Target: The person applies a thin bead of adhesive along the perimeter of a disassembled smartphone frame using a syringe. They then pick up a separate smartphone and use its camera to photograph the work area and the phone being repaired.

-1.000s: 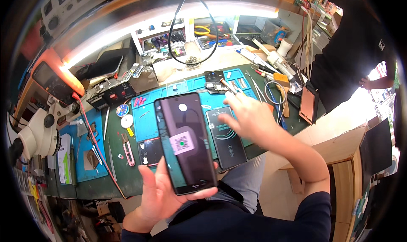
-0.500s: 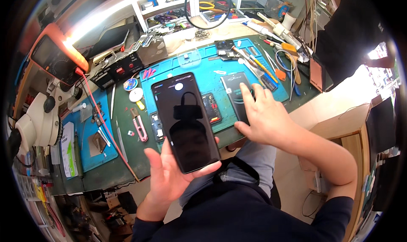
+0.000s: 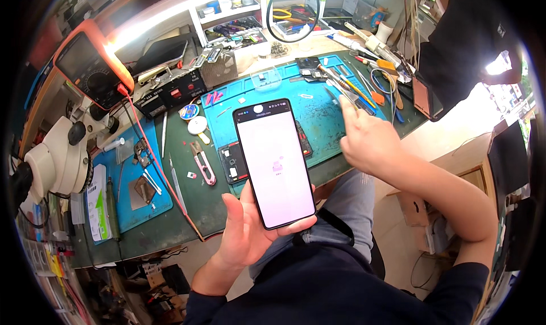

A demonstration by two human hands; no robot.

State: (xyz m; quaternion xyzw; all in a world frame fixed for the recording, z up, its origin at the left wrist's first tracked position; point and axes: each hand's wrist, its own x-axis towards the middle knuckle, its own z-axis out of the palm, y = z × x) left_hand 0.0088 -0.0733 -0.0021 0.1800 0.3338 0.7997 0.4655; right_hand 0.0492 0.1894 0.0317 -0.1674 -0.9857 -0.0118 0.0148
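A smartphone point(image 3: 275, 171) lies in my left hand point(image 3: 242, 234), my thumb spread along its left edge and my fingertips wrapped round the lower right. Its screen is lit, pale pink-white, with a small pink picture in the middle. My right hand point(image 3: 369, 137) hovers at the right end of the blue work mat point(image 3: 327, 140), fingers curled and index finger reaching forward. By that fingertip is a slim dark pointed tool point(image 3: 331, 95); whether I grip it cannot be made out. Opened phone parts point(image 3: 232, 161) lie on the mat, partly behind the smartphone.
An orange multimeter point(image 3: 94, 66) and a white microscope point(image 3: 57, 160) stand at the left. Pink-handled snips point(image 3: 203, 164) and solder spools point(image 3: 197, 125) lie left of the mat. Several hand tools point(image 3: 355, 89) crowd the far right. Another person point(image 3: 463, 46) in dark clothes is at the right.
The smartphone's screen has gone from black to lit. My right hand has moved away from the dark flat panel on the mat, which no longer shows there. The view has shifted slightly.
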